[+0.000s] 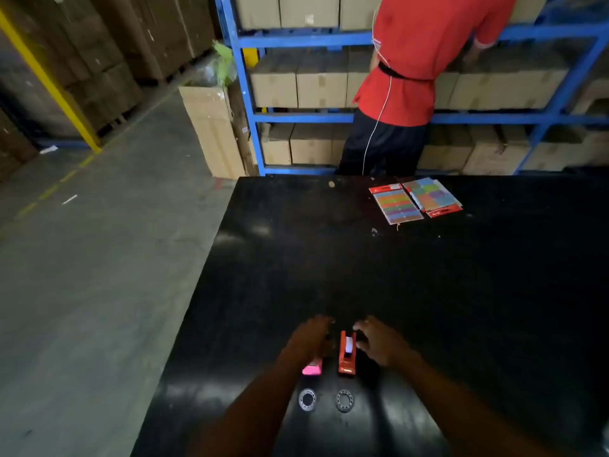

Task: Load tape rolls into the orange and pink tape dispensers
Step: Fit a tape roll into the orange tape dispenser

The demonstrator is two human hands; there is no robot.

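An orange tape dispenser [346, 356] stands lengthwise on the black table [428, 291], near its front. Just left of it lies a pink tape dispenser [312, 368], mostly covered by my left hand [309, 338], which rests on top of it. My right hand [382, 343] hovers beside the orange dispenser's right side with fingers spread, touching or nearly touching it. Two clear tape rolls lie flat in front of the dispensers: one roll [307, 399] below the pink one, the other roll [344, 400] below the orange one.
Two packs of coloured sticky notes [415, 201] lie at the table's far side. Behind the table a person in a red shirt [418, 61] faces blue shelving [244, 94] filled with cardboard boxes. The table's left edge drops to a concrete floor [99, 258].
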